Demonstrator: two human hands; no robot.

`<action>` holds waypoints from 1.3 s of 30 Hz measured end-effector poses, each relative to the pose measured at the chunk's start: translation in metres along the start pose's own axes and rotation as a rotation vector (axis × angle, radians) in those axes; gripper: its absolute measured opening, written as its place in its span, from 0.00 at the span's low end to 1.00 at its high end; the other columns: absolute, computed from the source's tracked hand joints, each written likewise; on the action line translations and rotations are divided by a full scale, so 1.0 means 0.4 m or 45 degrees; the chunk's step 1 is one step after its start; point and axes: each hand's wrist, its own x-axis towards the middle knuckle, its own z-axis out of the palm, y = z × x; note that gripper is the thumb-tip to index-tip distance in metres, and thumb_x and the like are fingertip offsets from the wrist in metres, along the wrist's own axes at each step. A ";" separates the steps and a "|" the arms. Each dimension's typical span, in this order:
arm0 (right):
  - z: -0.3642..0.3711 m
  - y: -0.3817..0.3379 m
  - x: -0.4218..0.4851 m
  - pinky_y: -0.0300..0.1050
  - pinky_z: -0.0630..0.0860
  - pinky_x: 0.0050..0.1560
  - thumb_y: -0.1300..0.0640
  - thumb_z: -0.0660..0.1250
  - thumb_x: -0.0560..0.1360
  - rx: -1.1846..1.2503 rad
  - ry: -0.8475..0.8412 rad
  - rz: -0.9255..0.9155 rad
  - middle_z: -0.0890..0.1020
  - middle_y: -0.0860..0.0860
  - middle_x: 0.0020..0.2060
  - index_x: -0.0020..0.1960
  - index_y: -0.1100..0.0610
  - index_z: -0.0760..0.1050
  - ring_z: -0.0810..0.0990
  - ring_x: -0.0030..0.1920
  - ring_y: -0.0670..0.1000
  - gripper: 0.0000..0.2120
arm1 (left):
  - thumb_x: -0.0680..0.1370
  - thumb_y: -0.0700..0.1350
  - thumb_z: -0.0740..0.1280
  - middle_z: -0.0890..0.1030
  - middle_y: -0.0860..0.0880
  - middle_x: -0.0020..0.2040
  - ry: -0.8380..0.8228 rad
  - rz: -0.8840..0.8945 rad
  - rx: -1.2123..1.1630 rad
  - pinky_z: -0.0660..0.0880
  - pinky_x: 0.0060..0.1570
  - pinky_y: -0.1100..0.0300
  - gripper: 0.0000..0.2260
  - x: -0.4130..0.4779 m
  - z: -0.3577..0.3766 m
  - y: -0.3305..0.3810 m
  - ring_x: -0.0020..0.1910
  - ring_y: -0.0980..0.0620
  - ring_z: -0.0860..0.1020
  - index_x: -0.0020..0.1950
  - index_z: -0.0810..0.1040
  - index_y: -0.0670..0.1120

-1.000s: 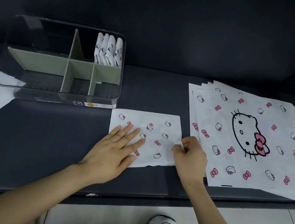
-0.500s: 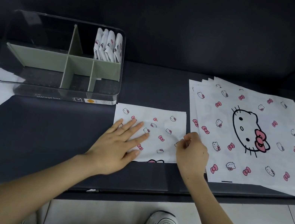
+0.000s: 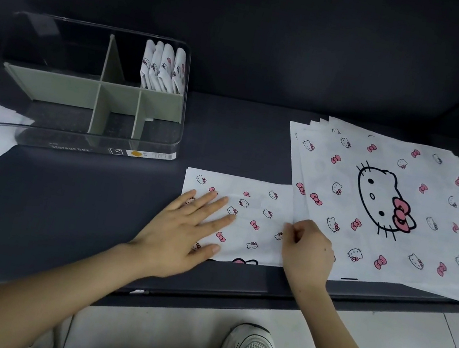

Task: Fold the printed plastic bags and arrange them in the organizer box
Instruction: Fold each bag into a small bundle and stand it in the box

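Left hand point(image 3: 188, 228) flat, fingers spread, pressing the half-folded bag point(image 3: 245, 216) on the counter point(image 3: 93, 211); right hand point(image 3: 308, 249) pinches its right edge. Slick plastic could slide or crease crooked if the press eases during the fold.

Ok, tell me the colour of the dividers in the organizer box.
Pale green dividers, best seen in the head view.

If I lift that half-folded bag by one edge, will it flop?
Probably floppy: the half-folded bag is a thin, faintly creased sheet lying flat. Likely light and apt to slide, since the left hand presses it down.
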 end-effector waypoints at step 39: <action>-0.025 0.131 -0.058 0.61 0.64 0.69 0.53 0.65 0.77 -0.201 0.172 -1.348 0.82 0.54 0.56 0.47 0.57 0.81 0.76 0.63 0.55 0.09 | 0.79 0.67 0.43 0.55 0.48 0.78 -0.060 -0.111 0.032 0.49 0.73 0.51 0.32 -0.010 -0.008 0.001 0.77 0.48 0.53 0.77 0.60 0.50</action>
